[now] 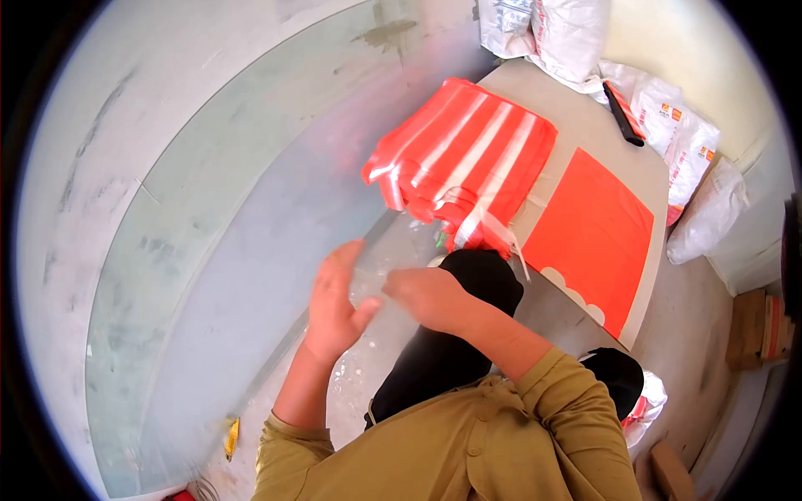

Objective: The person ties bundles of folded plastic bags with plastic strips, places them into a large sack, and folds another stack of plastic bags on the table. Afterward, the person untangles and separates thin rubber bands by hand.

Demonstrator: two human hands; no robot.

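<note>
My left hand (334, 302) is raised in front of my body, its fingers stretched out and the thumb apart. Close beside it, my right hand (424, 296) is slightly blurred, with its fingers curled together and pointing toward the left one. Whether anything is between those fingers I cannot make out. Beyond both hands lies a pile of red-and-white striped plastic sheeting (468, 146), crumpled at its near end, where a pale strip hangs down. A flat red sheet (595, 238) with a scalloped pale near edge lies to its right.
The grey table (576, 125) bears the red things and a long black-and-red object (622, 115). White printed sacks (572, 37) stand along its far side. Cardboard boxes (746, 330) are at the right. A yellow object (231, 438) lies by the left wall.
</note>
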